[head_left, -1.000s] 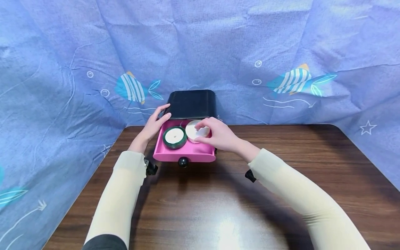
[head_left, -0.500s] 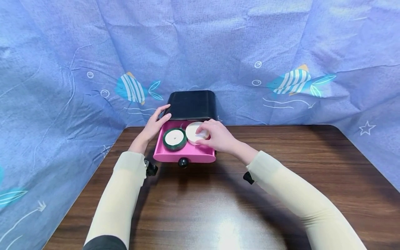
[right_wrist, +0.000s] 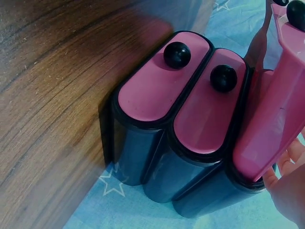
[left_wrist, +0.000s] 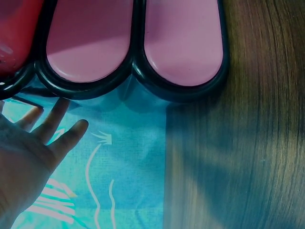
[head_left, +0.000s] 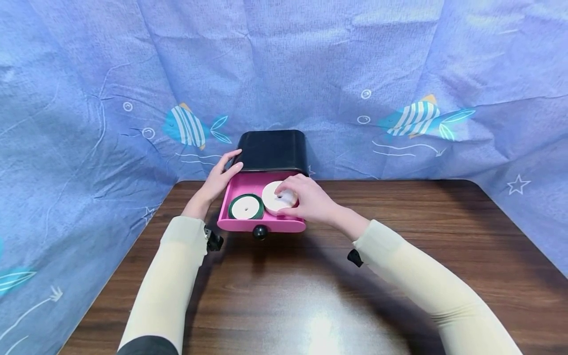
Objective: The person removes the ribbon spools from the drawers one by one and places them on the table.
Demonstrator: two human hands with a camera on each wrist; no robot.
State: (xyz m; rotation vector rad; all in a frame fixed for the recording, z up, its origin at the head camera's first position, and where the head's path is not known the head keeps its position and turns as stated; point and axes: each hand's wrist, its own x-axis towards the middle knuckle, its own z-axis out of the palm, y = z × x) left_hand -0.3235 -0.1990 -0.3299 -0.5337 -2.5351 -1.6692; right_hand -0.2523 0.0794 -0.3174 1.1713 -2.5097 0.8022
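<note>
A pink drawer [head_left: 262,226] stands pulled out of the top of a black cabinet [head_left: 272,150]. Inside it a dark green ribbon roll with a white disc face [head_left: 246,207] lies flat beside a white ribbon roll [head_left: 271,198]. My right hand [head_left: 310,199] holds the white roll by its right side, thumb at the near edge and fingers curled over the top. Against the cabinet's left side rests my left hand [head_left: 217,180], fingers extended; the left wrist view shows these fingers [left_wrist: 71,136] stretched out at the black casing.
Two lower pink drawers with black knobs [right_wrist: 177,55] are pushed in below the open one. The cabinet stands at the back of a brown wooden table [head_left: 421,236], close to a blue fish-print cloth [head_left: 333,74]. A black knob [head_left: 260,232] juts from the open drawer's front.
Both ribbon rolls have slid toward the drawer's front, baring more of its floor at the back. My right hand has come nearer with the white roll; my left hand has stayed put.
</note>
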